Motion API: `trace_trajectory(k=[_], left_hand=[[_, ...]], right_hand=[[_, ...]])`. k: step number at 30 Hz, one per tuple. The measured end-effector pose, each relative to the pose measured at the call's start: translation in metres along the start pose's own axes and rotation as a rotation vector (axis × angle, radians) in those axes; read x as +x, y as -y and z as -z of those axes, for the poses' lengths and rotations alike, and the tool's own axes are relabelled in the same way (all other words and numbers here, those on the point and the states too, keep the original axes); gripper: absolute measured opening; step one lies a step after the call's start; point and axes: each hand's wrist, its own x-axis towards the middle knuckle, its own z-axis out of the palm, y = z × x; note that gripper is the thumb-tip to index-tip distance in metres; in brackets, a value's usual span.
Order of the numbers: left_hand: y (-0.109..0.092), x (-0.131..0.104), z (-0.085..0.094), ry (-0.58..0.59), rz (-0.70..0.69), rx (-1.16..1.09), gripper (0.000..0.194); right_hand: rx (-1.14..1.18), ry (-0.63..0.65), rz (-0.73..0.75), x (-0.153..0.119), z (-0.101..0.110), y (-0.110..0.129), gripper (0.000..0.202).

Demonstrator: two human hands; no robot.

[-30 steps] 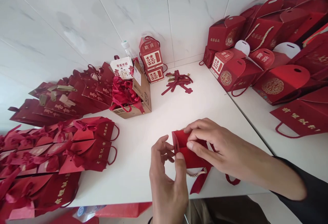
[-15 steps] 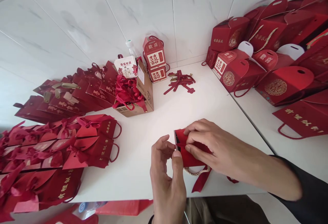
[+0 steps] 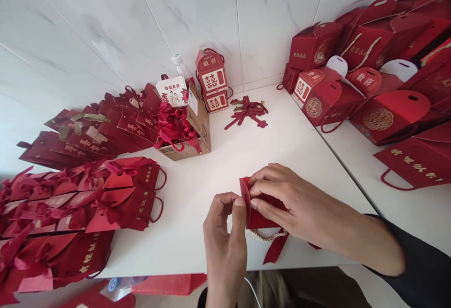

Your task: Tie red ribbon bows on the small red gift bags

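A small red gift box (image 3: 263, 221) sits near the front of the white table, its left flap (image 3: 246, 207) upright with a small hole in it. My left hand (image 3: 225, 232) is closed in a pinch of thumb and forefinger at that flap's outer side; what lies between the tips is hidden. Over the top of the box bends my right hand (image 3: 282, 195), fingers closed against the flap's inner side and covering much of the box. A twisted gold cord handle (image 3: 266, 237) and a dark red ribbon end (image 3: 275, 249) hang at its front.
Rows of ribbon-tied red boxes (image 3: 116, 204) fill the left side. Behind them stand red bags (image 3: 91, 134) and a cardboard box (image 3: 200, 120) of ribbons. Dark red straps (image 3: 248, 110) lie at the back; more gift boxes (image 3: 391, 113) crowd the right.
The left flap now stands taller and faces my left hand. My left thumb and forefinger have closed at it. The ribbon seen in my right fingers is now hidden.
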Motion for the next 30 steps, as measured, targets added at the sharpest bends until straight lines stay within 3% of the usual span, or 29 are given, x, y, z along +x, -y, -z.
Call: trace_trajectory(k=[1, 6, 11, 14, 16, 19, 21, 25, 30], left_hand=[[0.001, 0.001, 0.002, -0.030, 0.004, -0.020, 0.029], [0.010, 0.013, 0.025, -0.144, 0.102, -0.262, 0.027], [0.020, 0.035, 0.066, -0.374, 0.188, -0.400, 0.020], [0.025, 0.040, 0.083, -0.454, 0.214, -0.401, 0.022], [0.028, 0.036, 0.086, -0.485, 0.233, -0.368, 0.017], [0.032, 0.019, 0.078, -0.573, 0.241, -0.280, 0.019], [0.032, 0.004, 0.064, -0.511, 0.247, -0.143, 0.017], [0.028, -0.017, 0.033, -0.081, 0.323, 0.070, 0.050], [0.019, -0.010, 0.008, -0.017, 0.233, 0.053, 0.051]], right_hand=[[-0.007, -0.021, 0.000, -0.003, -0.001, -0.003, 0.011], [-0.095, -0.130, -0.058, -0.018, -0.007, -0.019, 0.047], [-0.014, -0.102, -0.124, -0.030, -0.005, -0.026, 0.053], [0.083, -0.110, -0.200, -0.038, -0.002, -0.025, 0.054], [0.130, -0.164, -0.275, -0.046, 0.000, -0.025, 0.051], [0.135, -0.252, -0.365, -0.058, 0.000, -0.024, 0.043], [0.135, -0.256, -0.433, -0.064, -0.001, -0.025, 0.040], [0.155, -0.207, -0.505, -0.068, -0.003, -0.029, 0.028], [0.167, -0.184, -0.495, -0.064, -0.001, -0.030, 0.025]])
